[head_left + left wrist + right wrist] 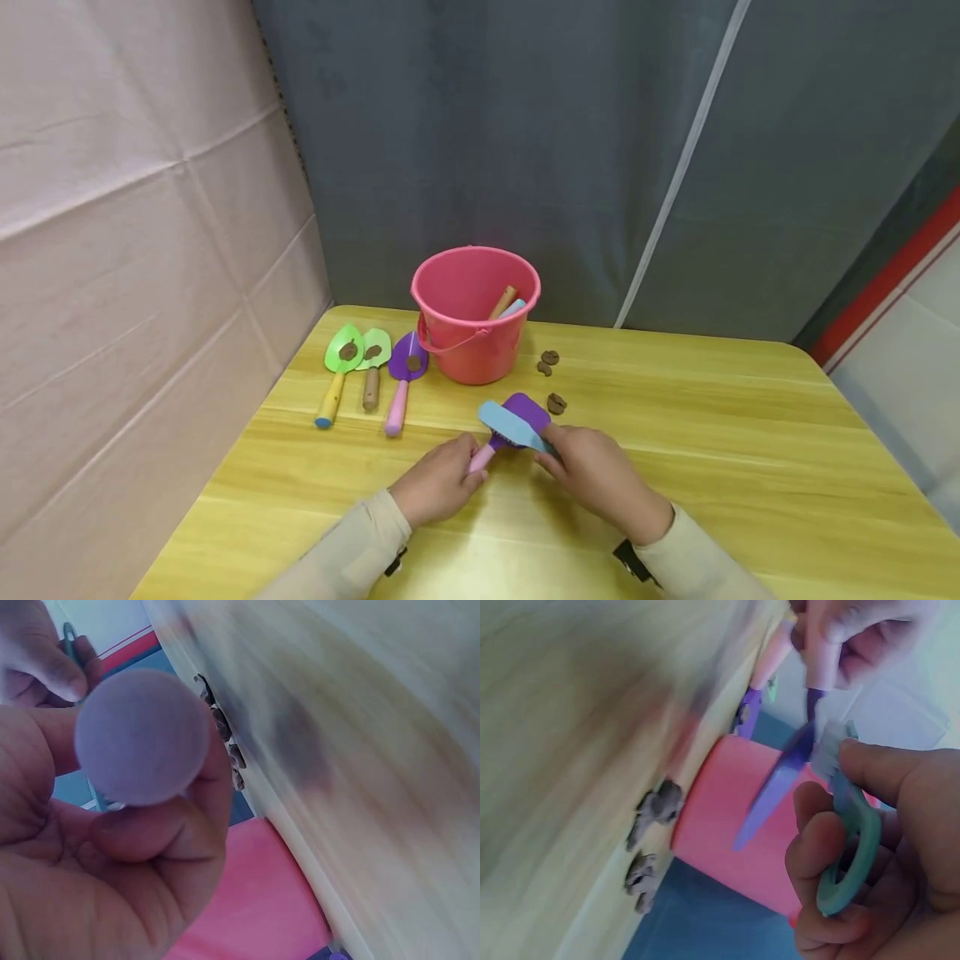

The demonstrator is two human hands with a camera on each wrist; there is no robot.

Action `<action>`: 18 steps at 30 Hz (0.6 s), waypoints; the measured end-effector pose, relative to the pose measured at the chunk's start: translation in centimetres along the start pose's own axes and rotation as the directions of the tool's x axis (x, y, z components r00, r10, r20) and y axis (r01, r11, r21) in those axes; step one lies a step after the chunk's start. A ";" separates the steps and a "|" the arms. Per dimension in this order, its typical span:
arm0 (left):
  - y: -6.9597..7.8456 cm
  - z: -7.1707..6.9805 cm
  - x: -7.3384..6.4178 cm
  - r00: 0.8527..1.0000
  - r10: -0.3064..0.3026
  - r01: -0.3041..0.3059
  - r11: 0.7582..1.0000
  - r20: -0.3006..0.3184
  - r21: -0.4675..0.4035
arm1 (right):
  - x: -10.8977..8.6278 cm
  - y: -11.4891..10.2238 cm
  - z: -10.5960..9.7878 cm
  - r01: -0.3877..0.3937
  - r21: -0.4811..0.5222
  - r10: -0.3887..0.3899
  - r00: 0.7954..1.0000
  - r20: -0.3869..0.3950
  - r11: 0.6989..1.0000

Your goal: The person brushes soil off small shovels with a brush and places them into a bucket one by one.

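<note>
My left hand [438,482] grips the pink handle of a purple toy shovel [529,410], whose blade is raised off the table in the right wrist view. The round handle end [142,736] fills the middle of the left wrist view. My right hand [600,475] holds a small light-blue brush [510,423] by its green loop handle [859,859]. In the head view the brush lies across the shovel blade and hides part of it; whether they touch I cannot tell. Brown lumps [557,404] lie on the table just beyond the blade.
A pink bucket [476,358] stands at the back with a wooden handle [504,302] and a light-blue piece inside. Left of it lie a green shovel [339,342], a pale green one [382,340] and another purple one [401,367], each bearing a brown lump. Cloth walls border the table.
</note>
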State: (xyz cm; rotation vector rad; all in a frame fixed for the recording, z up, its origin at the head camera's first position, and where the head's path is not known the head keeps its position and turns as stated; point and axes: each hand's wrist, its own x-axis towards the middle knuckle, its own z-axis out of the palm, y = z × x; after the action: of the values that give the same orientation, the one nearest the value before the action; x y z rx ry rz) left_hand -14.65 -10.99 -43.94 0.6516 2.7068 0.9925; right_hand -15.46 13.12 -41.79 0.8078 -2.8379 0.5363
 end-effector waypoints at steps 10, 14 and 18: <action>-0.2 -0.2 -0.3 1.000 0.009 -0.009 1.000 -0.006 -0.005 | 0.7 2.8 1.0 -0.108 0.040 0.108 0.994 -0.002 0.993; -0.3 -0.2 -0.3 1.000 0.015 -0.015 1.000 -0.007 0.004 | 0.8 4.2 0.9 -0.122 0.033 0.122 0.992 -0.016 0.992; -0.4 -0.2 -0.3 1.000 0.017 -0.017 1.000 -0.009 0.008 | 1.0 5.8 0.8 -0.156 0.021 0.157 0.987 -0.033 0.988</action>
State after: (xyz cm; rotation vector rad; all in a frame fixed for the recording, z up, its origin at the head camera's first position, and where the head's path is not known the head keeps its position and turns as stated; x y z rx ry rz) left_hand -14.60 -11.46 -44.05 0.6740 2.7188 0.9918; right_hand -19.37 16.90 -44.06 0.5753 -2.8843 0.5913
